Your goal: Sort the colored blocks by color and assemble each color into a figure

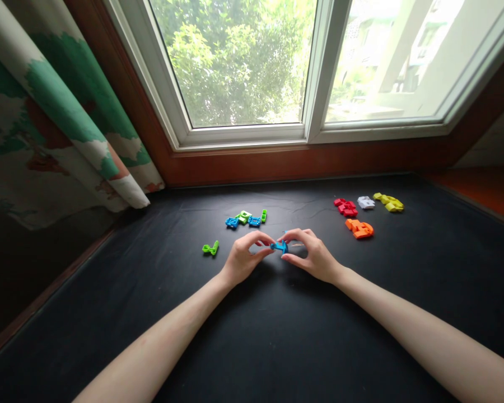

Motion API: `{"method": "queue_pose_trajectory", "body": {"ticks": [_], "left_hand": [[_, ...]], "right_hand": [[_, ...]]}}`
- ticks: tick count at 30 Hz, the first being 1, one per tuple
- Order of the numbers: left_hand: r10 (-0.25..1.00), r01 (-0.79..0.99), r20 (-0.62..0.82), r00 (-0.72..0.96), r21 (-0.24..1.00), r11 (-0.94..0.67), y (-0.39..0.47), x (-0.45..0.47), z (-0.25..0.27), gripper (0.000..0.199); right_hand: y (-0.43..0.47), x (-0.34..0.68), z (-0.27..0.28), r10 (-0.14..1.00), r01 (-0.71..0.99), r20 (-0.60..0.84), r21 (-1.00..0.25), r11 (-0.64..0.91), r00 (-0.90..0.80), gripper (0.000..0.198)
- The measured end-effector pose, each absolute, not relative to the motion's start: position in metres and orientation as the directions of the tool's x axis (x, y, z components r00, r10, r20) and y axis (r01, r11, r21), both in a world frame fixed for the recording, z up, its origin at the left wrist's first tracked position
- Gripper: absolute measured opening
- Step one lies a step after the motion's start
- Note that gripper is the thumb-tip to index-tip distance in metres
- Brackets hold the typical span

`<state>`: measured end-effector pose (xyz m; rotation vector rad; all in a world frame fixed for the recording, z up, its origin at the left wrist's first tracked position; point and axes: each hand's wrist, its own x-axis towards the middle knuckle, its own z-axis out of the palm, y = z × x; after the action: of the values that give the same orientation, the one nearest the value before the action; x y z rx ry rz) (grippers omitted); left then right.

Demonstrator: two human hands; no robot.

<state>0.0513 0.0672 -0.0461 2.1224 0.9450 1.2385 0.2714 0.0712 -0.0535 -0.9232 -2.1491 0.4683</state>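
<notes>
Currently: blue piece [280,246] held in both fingertip pinches | left hand [242,256] at its 9 o'clock, right hand [319,257] at 3 | long axis roughly 9-to-3

Daylight pours through a white-framed window [321,73] ahead of you, its left pane filled with sunlit green trees [239,67] and its right showing a pale building [424,50] bleached by glare. A patterned curtain [73,106] (green, white and brown) hangs at your left, beside reddish-brown wood trim [252,163] that runs below the frame. Before you spreads a black tabletop [277,347], its far part catching a soft sheen.
</notes>
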Motion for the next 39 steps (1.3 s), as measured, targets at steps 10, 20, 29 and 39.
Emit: {"method": "queue_pose_trajectory", "body": {"ticks": [10, 20, 29, 39], "left_hand": [[0.81, 0.34, 0.478, 0.339, 0.741, -0.58, 0.067, 0.053, -0.046, 0.009], [0.847, 0.356, 0.437, 0.301, 0.773, -0.525, 0.069, 0.052, -0.049, 0.015], [0.848, 0.492, 0.397, 0.352, 0.692, -0.529, 0.07, 0.05, -0.053, 0.011], [0.69, 0.61, 0.5, 0.524, 0.345, -0.713, 0.066, 0.053, -0.053, 0.016]], "right_hand": [[0.072, 0.27, -0.057, 0.712, 0.46, 0.538, -0.544, 0.702, -0.451, 0.031], [0.076, 0.273, -0.053, 0.771, 0.519, 0.553, -0.579, 0.629, -0.317, 0.026], [0.115, 0.305, -0.068, 0.88, 0.651, 0.475, -0.663, 0.369, -0.015, 0.024], [0.118, 0.304, -0.075, 0.895, 0.823, 0.43, -0.46, 0.334, -0.123, 0.022]]}}
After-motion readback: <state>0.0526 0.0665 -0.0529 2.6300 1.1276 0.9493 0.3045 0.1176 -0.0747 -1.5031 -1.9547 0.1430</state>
